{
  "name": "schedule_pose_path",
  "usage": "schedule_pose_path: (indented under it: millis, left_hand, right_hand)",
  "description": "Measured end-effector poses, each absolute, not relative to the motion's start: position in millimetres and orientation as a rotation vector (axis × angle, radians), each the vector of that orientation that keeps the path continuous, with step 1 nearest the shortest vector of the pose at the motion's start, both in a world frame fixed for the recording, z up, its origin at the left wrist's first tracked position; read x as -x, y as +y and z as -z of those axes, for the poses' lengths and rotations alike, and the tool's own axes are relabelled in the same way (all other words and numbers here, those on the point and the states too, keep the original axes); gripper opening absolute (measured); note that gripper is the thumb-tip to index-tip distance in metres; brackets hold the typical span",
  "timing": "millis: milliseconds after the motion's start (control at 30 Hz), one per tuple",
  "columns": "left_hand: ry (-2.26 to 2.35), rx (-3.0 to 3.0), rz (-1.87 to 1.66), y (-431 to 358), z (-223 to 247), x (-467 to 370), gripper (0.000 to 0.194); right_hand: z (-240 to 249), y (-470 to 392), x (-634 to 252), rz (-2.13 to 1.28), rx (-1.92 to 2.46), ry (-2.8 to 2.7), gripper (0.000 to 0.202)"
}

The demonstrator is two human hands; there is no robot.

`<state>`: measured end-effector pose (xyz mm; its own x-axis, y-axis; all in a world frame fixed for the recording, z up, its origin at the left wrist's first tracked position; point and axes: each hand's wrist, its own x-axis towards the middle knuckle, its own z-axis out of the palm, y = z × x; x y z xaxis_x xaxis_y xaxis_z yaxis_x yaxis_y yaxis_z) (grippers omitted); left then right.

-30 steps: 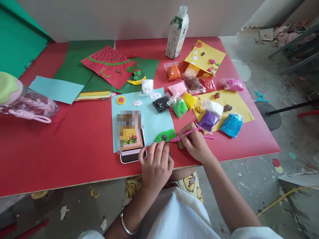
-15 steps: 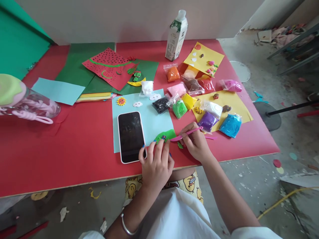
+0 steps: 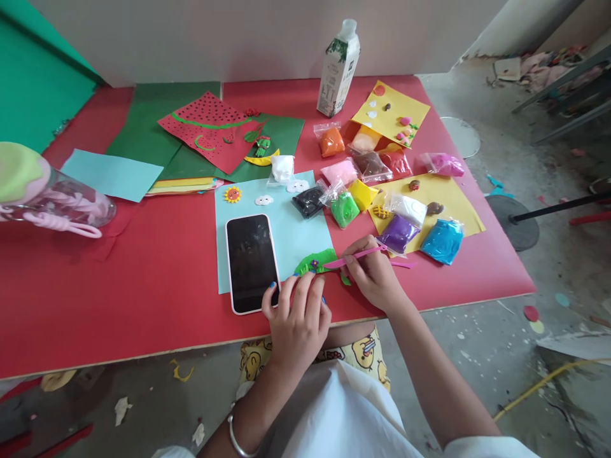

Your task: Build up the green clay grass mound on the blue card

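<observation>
A light blue sheet of paper (image 3: 300, 222) lies on the red table, with a clay sun (image 3: 232, 194) and white clay clouds (image 3: 263, 200) on it. At its lower right corner is a flat green clay piece (image 3: 324, 257) bearing a small dark flower. My right hand (image 3: 372, 273) grips a pink plastic clay knife (image 3: 356, 256), its blade over the green clay. My left hand (image 3: 300, 312) lies with fingers spread at the paper's lower edge, fingertips just below the green clay. A phone (image 3: 252, 264) lies on the paper, beside my left thumb. A green scrap (image 3: 345, 279) sits near my right hand.
Bags of coloured clay, such as purple (image 3: 398, 233) and blue (image 3: 442, 242), lie to the right. A carton bottle (image 3: 338, 70) stands at the back. A clear bottle (image 3: 71, 197) lies at left. Watermelon-patterned red paper (image 3: 210, 130) rests on green sheets. The table's front edge is close.
My left hand has drawn back slightly toward me, uncovering more of the green clay and its flower. The knife blade has shifted slightly left over the clay.
</observation>
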<state>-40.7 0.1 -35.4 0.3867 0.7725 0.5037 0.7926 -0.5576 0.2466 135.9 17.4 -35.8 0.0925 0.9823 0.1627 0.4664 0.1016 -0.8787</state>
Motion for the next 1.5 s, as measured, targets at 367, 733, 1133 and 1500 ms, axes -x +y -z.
schedule_pose_path:
  millis: [367,733,1133,1500]
  left_hand:
    - [-1.707,2.422,0.704,13.4,22.9,84.7,0.034]
    - [-1.398,2.812,0.840,-10.4,33.4,45.2,0.032]
    - [-1.332,2.834,0.624,-11.6,45.5,33.2,0.042]
    - [-1.297,2.795,0.661,-12.1,50.9,33.3,0.036]
  right_hand:
    - [37.9,16.6,-135.6,-0.779,1.473,-1.447,0.008]
    - [36.3,16.9,-135.6,-0.772,1.480,-1.480,0.007]
    - [35.1,17.5,-134.4,-0.711,1.412,-1.494,0.015]
    - [31.2,19.9,-133.4,-0.747,1.459,-1.640,0.019]
